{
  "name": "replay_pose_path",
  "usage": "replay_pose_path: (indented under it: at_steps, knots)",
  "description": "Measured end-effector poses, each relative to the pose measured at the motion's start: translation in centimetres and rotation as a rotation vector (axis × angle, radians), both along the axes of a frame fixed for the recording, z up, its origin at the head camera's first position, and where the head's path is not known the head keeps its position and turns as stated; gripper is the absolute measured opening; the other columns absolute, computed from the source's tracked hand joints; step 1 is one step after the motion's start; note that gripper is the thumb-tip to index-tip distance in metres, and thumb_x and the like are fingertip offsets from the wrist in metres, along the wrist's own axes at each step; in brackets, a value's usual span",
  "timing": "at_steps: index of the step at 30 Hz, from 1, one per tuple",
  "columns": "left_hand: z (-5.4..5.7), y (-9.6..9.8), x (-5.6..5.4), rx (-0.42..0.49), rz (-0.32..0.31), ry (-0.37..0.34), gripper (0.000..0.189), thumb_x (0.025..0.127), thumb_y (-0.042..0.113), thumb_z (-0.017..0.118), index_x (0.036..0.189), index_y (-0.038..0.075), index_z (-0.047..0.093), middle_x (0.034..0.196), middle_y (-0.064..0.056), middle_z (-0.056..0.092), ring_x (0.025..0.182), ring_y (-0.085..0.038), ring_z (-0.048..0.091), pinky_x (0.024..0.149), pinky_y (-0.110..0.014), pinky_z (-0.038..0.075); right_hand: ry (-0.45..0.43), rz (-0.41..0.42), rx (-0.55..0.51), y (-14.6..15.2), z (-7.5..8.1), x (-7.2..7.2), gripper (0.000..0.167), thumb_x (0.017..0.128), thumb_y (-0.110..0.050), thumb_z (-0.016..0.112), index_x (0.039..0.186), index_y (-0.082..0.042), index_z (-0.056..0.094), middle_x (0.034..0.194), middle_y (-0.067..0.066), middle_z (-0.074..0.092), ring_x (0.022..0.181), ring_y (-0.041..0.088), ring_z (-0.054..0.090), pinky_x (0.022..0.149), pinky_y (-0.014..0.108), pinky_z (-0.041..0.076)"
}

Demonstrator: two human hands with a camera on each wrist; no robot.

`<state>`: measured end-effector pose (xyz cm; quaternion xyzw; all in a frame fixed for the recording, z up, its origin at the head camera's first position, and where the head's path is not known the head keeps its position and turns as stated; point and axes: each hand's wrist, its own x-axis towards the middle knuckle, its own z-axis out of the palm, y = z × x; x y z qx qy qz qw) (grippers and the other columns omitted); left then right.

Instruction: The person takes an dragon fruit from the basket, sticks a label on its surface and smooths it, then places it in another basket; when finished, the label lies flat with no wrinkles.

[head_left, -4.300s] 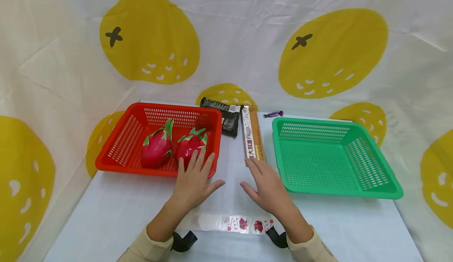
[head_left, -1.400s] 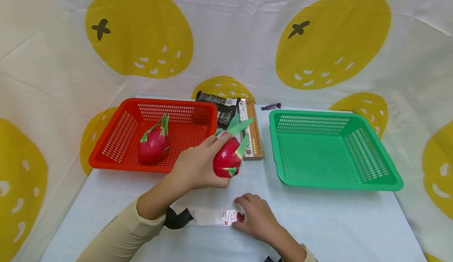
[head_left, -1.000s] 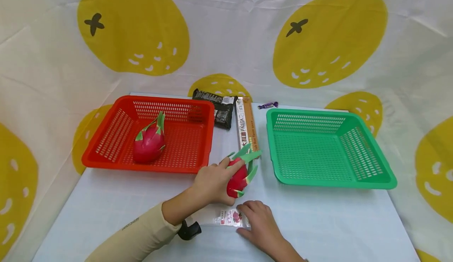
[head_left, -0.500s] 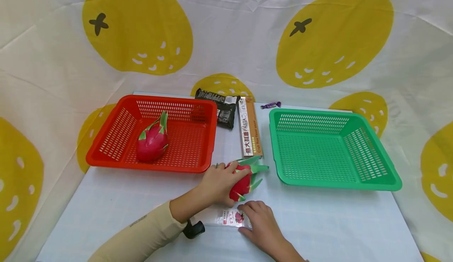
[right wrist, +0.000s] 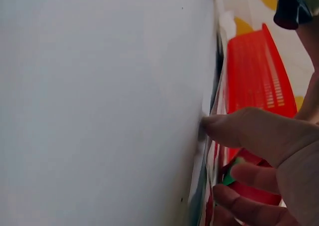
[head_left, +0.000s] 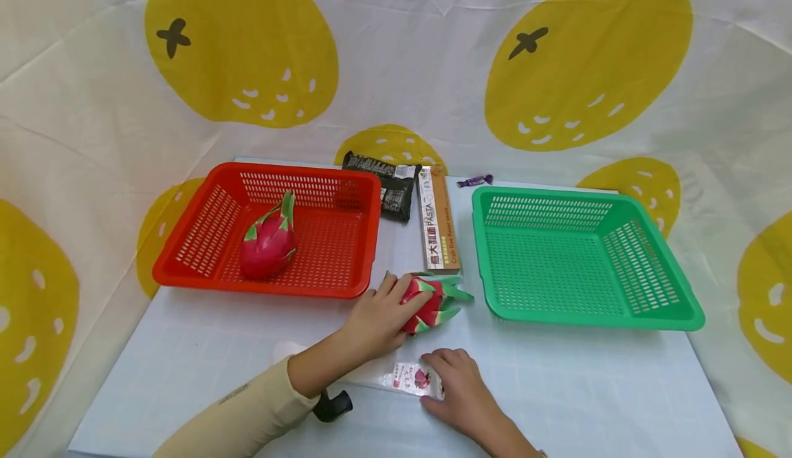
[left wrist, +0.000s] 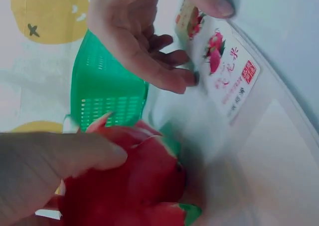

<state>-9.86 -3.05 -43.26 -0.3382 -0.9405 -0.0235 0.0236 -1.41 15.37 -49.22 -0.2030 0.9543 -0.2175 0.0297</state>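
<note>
The left forearm (head_left: 238, 413), covered by a pale sleeve (head_left: 272, 393), is stretched from the lower left toward the middle, and the left wrist (head_left: 309, 368) is left bare. The left hand (head_left: 375, 317) is held back upward, its fingers slightly parted and curved into a grip, its thumb (left wrist: 94, 151) pressed inward. The right hand (head_left: 459, 390) is kept lower, fingers loosely bent, thumb set apart from them.

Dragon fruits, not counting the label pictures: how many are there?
2. One dragon fruit sits in the red basket; the other dragon fruit is in the left hand's grip, near the pasta box. No others show.
</note>
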Motion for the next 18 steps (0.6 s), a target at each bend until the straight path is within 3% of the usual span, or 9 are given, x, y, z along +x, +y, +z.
replay_pose_path:
  at_steps: [6, 12, 14, 15, 18]
  knots:
    - [0.2, -1.1, 0.7, 0.078, -0.036, 0.026, 0.07, 0.074, 0.035, 0.079, 0.135, 0.027, 0.046, 0.139, -0.008, 0.044, 0.125, -0.028, 0.043, 0.093, -0.041, 0.049, -0.049, 0.056, 0.044, 0.2, 0.2, -0.1, 0.05, 0.068, -0.035, 0.08, 0.114, -0.023, 0.064, 0.102, -0.008, 0.061, 0.098, 0.014, 0.048, 0.085, 0.041, 0.044]
    - [0.9, -1.8, 1.8, 0.166, -0.089, 0.023, 0.058, 0.076, 0.032, 0.076, 0.129, 0.023, 0.053, 0.135, -0.006, 0.049, 0.125, -0.024, 0.044, 0.098, -0.042, 0.045, 0.064, 0.13, 0.007, 0.4, 0.4, -0.2, 0.055, 0.066, -0.036, 0.079, 0.117, -0.022, 0.061, 0.101, -0.011, 0.061, 0.094, 0.008, 0.053, 0.087, 0.038, 0.048]
    - [1.3, -2.1, 2.2, 0.232, -0.116, -0.056, 0.054, 0.078, 0.03, 0.075, 0.127, 0.022, 0.055, 0.131, -0.003, 0.051, 0.121, -0.019, 0.046, 0.096, -0.037, 0.048, 0.108, 0.145, -0.027, 0.5, 0.6, -0.3, 0.055, 0.066, -0.035, 0.079, 0.116, -0.023, 0.061, 0.101, -0.013, 0.061, 0.093, 0.005, 0.053, 0.086, 0.036, 0.049]
    - [1.5, -2.3, 2.4, 0.262, -0.128, -0.128, 0.053, 0.079, 0.03, 0.074, 0.128, 0.021, 0.056, 0.129, -0.001, 0.053, 0.119, -0.016, 0.048, 0.094, -0.034, 0.049, 0.128, 0.152, -0.044, 0.6, 0.7, -0.3, 0.055, 0.065, -0.035, 0.079, 0.116, -0.023, 0.061, 0.102, -0.014, 0.06, 0.093, 0.003, 0.054, 0.086, 0.035, 0.049]
    - [2.0, -2.9, 2.7, 0.311, -0.122, -0.422, 0.053, 0.081, 0.033, 0.072, 0.13, 0.018, 0.055, 0.125, 0.001, 0.057, 0.113, -0.012, 0.053, 0.089, -0.03, 0.052, 0.191, 0.168, -0.1, 0.8, 1.2, -0.6, 0.057, 0.064, -0.033, 0.081, 0.116, -0.022, 0.062, 0.104, -0.015, 0.059, 0.096, 0.002, 0.053, 0.087, 0.033, 0.049]
